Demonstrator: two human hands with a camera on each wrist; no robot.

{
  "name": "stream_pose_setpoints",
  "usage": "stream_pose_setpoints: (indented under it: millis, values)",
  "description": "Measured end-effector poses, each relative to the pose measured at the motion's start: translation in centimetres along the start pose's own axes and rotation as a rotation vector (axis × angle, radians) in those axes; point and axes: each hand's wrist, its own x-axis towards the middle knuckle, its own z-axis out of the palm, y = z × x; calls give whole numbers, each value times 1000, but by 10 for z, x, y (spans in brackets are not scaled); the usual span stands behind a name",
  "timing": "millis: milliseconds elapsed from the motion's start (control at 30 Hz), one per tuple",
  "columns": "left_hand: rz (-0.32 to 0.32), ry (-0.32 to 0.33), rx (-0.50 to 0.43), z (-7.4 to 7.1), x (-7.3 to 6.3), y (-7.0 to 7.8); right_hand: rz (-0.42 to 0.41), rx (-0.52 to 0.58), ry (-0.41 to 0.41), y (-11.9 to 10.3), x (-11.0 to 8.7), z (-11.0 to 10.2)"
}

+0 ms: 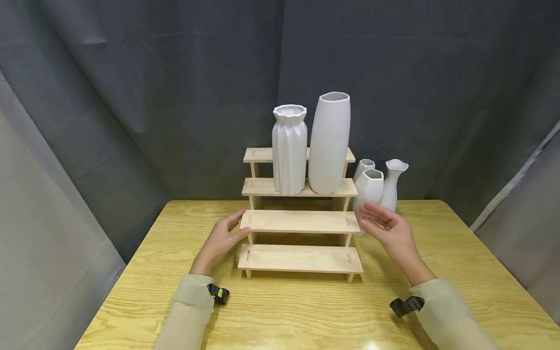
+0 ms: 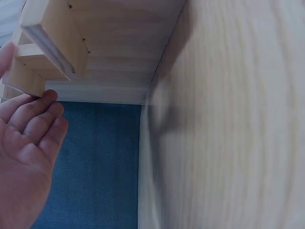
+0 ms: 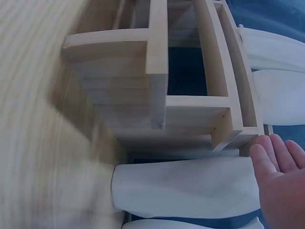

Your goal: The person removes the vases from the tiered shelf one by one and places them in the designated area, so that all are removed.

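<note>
A pale wooden four-step display stand stands on the table. My left hand is at its left end, thumb by the front edge of the second step from the bottom. In the left wrist view the fingers are nearly straight, tips close by the wood. My right hand is at the stand's right end, fingers extended and held together in the right wrist view, gripping nothing. A white pleated vase and a taller smooth white vase stand side by side on the third step up.
Behind the right hand stand more white vases: a faceted one, a flared-neck one and a partly hidden one. The wooden table backs onto a dark grey curtain.
</note>
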Motion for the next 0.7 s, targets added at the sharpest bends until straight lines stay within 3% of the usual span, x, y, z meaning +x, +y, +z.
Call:
stream_pose_setpoints:
  millis: [133,400,700]
  values:
    - [-1,-8,-5,0,-1,4,-9,30,-7,-3,7,4]
    - [33,-33,4,-7,-11,39,-11,63,-10,-7,18,10]
    - [54,-25,-19,-7,-12,41,-13,78,5,-11,34,15]
